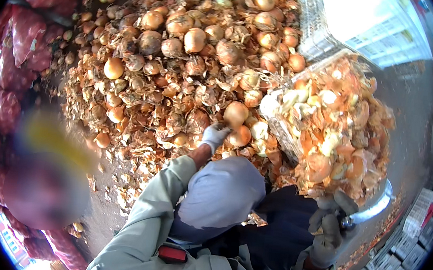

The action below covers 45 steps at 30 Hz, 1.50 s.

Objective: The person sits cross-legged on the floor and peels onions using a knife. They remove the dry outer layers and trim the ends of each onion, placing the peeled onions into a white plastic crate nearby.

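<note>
In a white glove, my left hand (214, 136) reaches into the near edge of a heap of onions (192, 67). Its fingertips close at the lower left of a round yellow onion (236, 114), which looks slightly blurred. Another onion (240, 136) lies just below that one. At my right side, my right hand (329, 226), in a grey glove, is wrapped around the handle of a knife with a broad curved blade (376, 207). The blade points away to the right. Beside it stands a crate (285, 136) heaped with onion skins and trimmings (343, 136).
White plastic crates (314, 30) stand at the upper right. Red mesh sacks (24, 39) line the left side. A person with a yellow-marked head covering (53, 145) is close on my left, blurred. Grey crates (397, 257) run along the lower right. Loose skins litter the floor (110, 203).
</note>
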Tool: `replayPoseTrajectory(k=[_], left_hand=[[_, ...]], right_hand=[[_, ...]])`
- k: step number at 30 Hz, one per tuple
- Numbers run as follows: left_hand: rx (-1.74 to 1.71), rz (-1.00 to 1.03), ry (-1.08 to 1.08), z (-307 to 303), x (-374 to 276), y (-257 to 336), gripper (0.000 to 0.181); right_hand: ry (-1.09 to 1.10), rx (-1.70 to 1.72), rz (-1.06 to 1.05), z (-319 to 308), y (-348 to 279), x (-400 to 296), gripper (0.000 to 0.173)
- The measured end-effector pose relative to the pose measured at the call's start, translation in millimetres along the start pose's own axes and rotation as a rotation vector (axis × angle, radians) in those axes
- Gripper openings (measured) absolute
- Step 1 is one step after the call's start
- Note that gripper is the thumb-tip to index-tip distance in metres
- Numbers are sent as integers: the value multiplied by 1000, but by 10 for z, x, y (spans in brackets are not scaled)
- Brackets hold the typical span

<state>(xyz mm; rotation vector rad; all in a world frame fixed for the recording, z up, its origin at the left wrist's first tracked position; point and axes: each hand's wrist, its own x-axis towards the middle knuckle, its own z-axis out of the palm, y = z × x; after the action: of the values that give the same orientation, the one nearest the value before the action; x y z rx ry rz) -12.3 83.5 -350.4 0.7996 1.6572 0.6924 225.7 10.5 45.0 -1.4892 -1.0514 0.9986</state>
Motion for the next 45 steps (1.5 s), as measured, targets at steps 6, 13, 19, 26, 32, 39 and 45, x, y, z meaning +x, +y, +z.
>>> replayPoseTrajectory(k=[6, 13, 19, 26, 32, 39, 45], left_hand=[[286, -83, -134, 231, 33, 313, 81], [501, -85, -151, 467, -34, 482, 85], [186, -87, -226, 296, -75, 339, 92], [-863, -48, -563, -360, -543, 1215, 58], [-800, 342, -595, -741, -1302, 2509, 65], [-376, 865, -374, -357, -2304, 2944, 53], [-380, 756, -298, -193, -2554, 2592, 25]], right_hand=[[26, -54, 3, 35, 31, 46, 53], [3, -191, -73, 115, 12, 39, 48], [-108, -141, -86, 74, 58, 13, 46], [-89, -37, -27, 115, 48, -68, 39], [-220, 208, 92, 232, -216, -45, 52], [-333, 290, 118, 254, 25, -54, 48], [-185, 525, 76, 242, 299, -283, 53]])
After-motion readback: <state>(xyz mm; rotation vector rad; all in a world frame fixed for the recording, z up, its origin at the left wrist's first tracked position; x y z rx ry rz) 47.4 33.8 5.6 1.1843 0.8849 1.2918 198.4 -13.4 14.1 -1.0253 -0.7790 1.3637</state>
